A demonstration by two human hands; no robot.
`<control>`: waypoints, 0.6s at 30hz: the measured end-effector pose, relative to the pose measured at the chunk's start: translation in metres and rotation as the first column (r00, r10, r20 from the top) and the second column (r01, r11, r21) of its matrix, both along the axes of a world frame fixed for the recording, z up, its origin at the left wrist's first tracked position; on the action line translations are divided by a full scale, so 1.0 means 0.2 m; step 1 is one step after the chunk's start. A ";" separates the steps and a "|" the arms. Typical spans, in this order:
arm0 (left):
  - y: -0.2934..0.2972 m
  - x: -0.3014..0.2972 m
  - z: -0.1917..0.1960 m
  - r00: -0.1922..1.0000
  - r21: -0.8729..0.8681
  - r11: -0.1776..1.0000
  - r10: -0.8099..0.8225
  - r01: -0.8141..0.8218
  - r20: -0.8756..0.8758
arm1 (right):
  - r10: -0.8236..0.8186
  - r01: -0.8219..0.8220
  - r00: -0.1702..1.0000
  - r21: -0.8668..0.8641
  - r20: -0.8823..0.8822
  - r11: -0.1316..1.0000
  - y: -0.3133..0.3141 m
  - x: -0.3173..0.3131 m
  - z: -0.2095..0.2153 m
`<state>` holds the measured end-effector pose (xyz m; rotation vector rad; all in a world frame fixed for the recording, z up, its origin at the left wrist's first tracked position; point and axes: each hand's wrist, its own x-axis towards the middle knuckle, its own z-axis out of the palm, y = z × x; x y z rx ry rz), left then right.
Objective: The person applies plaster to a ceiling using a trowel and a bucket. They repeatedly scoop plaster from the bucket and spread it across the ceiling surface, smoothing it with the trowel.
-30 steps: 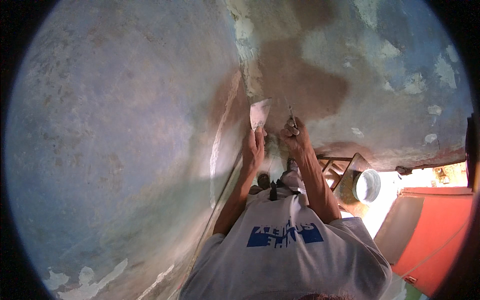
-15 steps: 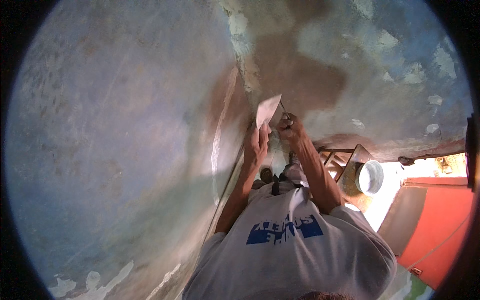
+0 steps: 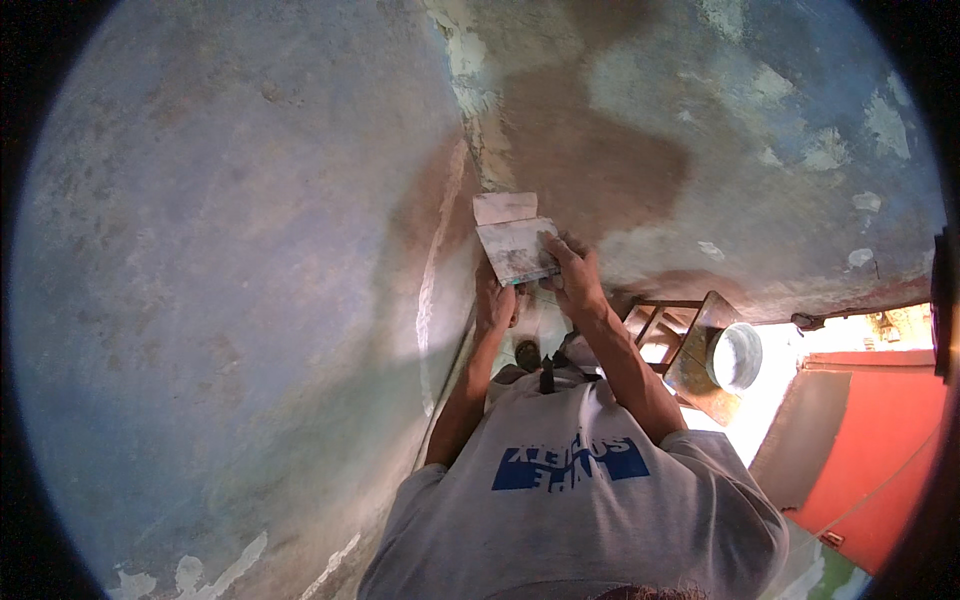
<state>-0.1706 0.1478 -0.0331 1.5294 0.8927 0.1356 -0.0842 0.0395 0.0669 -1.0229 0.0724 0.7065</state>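
My right hand (image 3: 577,275) is closed on a wide, flat filling blade (image 3: 515,250), its face smeared with whitish filler and its lower edge dark with a bit of green. Behind it shows the pale blade of a putty knife (image 3: 505,207), overlapping the first blade's far edge. My left hand (image 3: 494,302) is closed just below the two blades, partly covered by them; the putty knife's handle is hidden there. Both hands are close together in front of the wall corner. A white filler strip (image 3: 430,290) runs down the left wall (image 3: 250,250).
The right wall (image 3: 640,100) carries pale patches and a large brown area. To the lower right stands a wooden ladder (image 3: 665,325) with a whitish bucket (image 3: 738,357) beside it. Farther right is a red-orange surface (image 3: 885,450).
The wide blade in my right hand, seen edge-on before, has turned its face into view. It now lies across the pale blade. My hands have come closer together and slightly left.
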 end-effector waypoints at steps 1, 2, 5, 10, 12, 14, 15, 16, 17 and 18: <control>-0.01 0.00 0.00 1.000 0.007 1.000 0.004 -0.003 -0.015 | -0.036 0.036 0.999 -0.005 -0.028 0.999 0.02 0.00 0.02; -0.03 -0.01 0.16 0.998 0.018 1.000 -0.006 0.005 0.062 | -0.081 0.080 0.995 -0.013 -0.058 0.997 0.03 0.01 0.01; -0.11 -0.05 0.38 0.918 -0.016 1.000 0.018 -0.013 0.396 | -0.105 0.096 0.984 0.072 0.142 0.993 -0.02 0.29 -0.34; -0.01 -0.06 0.47 0.955 -0.140 0.988 -0.023 0.067 0.295 | -0.118 0.118 0.993 0.042 -0.013 0.992 -0.10 0.38 -0.10; 0.02 -0.07 0.34 0.962 -0.251 0.965 0.001 0.071 0.275 | -0.111 0.114 0.993 0.064 -0.045 0.991 -0.12 0.26 -0.08; 0.05 -0.06 0.23 0.941 -0.303 0.952 0.057 0.050 0.333 | -0.067 0.089 0.986 0.149 -0.151 0.985 -0.13 0.19 -0.09; 0.04 -0.03 0.20 0.903 -0.192 0.981 0.088 -0.006 0.421 | -0.057 0.088 0.986 0.201 -0.157 0.976 -0.14 0.18 -0.12; 0.01 0.00 0.19 0.857 -0.085 0.993 0.109 -0.077 0.504 | -0.044 0.085 0.985 0.249 -0.167 0.965 -0.15 0.16 -0.14; 0.00 0.02 0.18 0.824 -0.029 0.989 0.135 -0.143 0.551 | -0.031 0.083 0.984 0.297 -0.176 0.951 -0.16 0.14 -0.16; -0.01 0.04 0.17 0.789 0.027 0.977 0.156 -0.213 0.594 | -0.033 0.075 0.987 0.278 -0.155 0.958 -0.19 0.13 -0.16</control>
